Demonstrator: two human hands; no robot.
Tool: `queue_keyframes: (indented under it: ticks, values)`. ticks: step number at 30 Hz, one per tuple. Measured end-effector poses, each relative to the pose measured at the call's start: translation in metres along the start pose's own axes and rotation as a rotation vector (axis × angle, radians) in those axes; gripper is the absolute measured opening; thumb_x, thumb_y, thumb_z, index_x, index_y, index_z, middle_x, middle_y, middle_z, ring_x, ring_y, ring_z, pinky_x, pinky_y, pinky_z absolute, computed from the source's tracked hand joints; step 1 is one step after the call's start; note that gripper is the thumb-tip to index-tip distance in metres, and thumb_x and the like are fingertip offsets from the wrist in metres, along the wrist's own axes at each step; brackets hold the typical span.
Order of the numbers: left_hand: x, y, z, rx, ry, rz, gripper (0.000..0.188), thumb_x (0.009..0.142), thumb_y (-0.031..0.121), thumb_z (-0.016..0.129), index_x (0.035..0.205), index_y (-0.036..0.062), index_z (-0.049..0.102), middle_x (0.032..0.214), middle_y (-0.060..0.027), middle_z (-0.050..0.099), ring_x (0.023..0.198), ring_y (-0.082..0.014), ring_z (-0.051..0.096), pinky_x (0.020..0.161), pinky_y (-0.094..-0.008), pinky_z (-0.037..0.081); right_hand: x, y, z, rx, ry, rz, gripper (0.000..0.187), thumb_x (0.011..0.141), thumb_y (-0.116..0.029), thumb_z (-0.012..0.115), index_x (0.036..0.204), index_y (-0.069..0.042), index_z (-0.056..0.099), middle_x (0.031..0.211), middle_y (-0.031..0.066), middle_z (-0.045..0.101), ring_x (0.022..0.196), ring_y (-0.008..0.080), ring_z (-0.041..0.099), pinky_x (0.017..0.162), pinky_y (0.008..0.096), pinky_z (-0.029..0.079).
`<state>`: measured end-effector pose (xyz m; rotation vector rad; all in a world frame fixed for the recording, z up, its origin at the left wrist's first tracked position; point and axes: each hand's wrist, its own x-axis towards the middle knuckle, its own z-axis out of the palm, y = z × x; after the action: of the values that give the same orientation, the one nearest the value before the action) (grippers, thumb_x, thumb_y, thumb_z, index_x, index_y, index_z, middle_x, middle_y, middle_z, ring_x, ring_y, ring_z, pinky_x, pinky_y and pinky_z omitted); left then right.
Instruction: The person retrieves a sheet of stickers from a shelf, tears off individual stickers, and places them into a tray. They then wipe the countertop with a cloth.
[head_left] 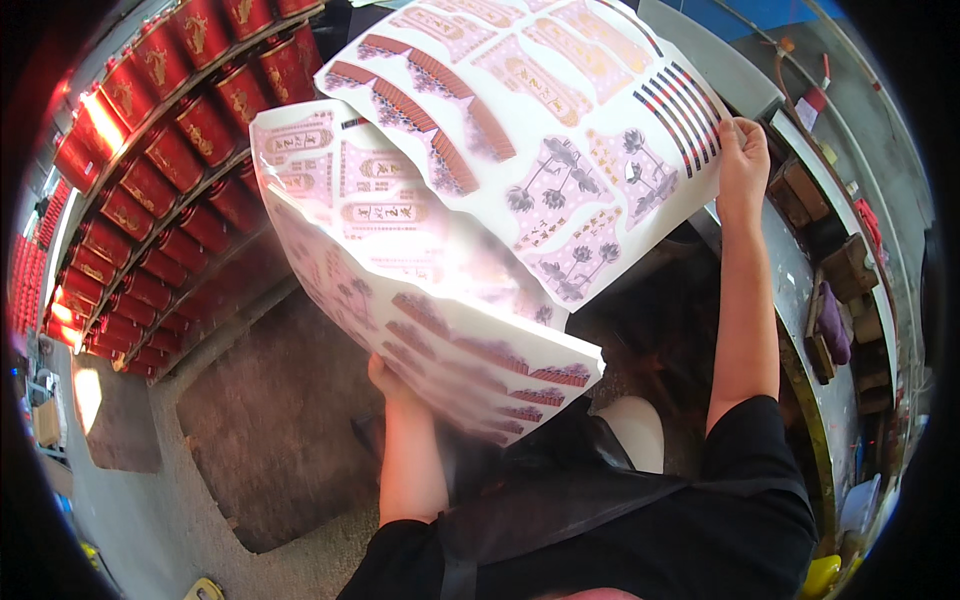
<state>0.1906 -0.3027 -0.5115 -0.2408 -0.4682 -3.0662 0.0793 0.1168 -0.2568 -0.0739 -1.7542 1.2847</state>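
Observation:
My right hand [742,165] is closed on the right edge of a large white printed sheet [590,190], pinching it between thumb and fingers. The sheet carries pink floral panels, dark lotus drawings, brown roof-like strips and a column of striped bars. Beneath it lies a stack of similar sheets [480,345], bent upward along its near side, with glare across its middle. My left hand [388,378] holds the near left side of this stack; its thumb side shows, while most of its fingers are hidden behind the paper.
Several rows of red canisters [160,130] with gold designs stand on curved-looking shelves at left. A brown board [280,430] lies on the floor. At right, a grey bench [790,270] adjoins a shelf with wooden blocks [850,270] and a purple cloth [832,325].

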Motion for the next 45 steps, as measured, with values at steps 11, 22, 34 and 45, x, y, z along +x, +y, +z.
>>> queue_keyframes:
  ticks: [11,22,34,45]
  values:
    - [0.002,0.009,-0.036,0.175,0.046,0.033,0.086,0.077,0.059,0.067,0.143,0.0081,0.044,0.137,-0.0122,0.054,0.121,-0.0308,0.054,0.099,-0.0457,0.049,0.000,0.012,0.000,0.118,0.104,0.029,0.016,0.096,-0.018,0.064,0.099,-0.002,0.059,0.087,0.0028,0.063,0.077,0.0070,0.054,0.068,0.0241,0.044]
    - [0.002,0.016,-0.033,0.127,0.034,0.010,0.085,0.079,0.055,0.064,0.145,0.0071,0.041,0.140,-0.0125,0.050,0.127,-0.0313,0.050,0.105,-0.0486,0.043,0.005,0.025,-0.007,-0.156,0.128,0.002,0.020,0.094,-0.020,0.065,0.099,-0.001,0.061,0.087,0.0064,0.067,0.079,0.0104,0.059,0.071,0.0271,0.047]
    - [-0.002,0.013,-0.033,0.148,0.050,0.008,0.082,0.083,0.059,0.060,0.147,0.0120,0.040,0.142,-0.0116,0.048,0.126,-0.0328,0.050,0.102,-0.0502,0.045,0.024,0.048,-0.062,-0.620,0.130,0.049,0.019,0.091,-0.018,0.060,0.101,-0.002,0.065,0.092,0.0157,0.069,0.088,0.0265,0.066,0.081,0.0365,0.050]
    - [-0.002,0.018,-0.038,0.192,0.106,0.002,0.080,0.083,0.060,0.058,0.145,0.0123,0.040,0.142,-0.0112,0.049,0.126,-0.0324,0.049,0.102,-0.0499,0.046,0.053,0.060,-0.097,-0.831,0.123,0.063,0.021,0.092,-0.021,0.056,0.102,-0.006,0.066,0.096,0.0188,0.069,0.094,0.0350,0.066,0.084,0.0413,0.050]
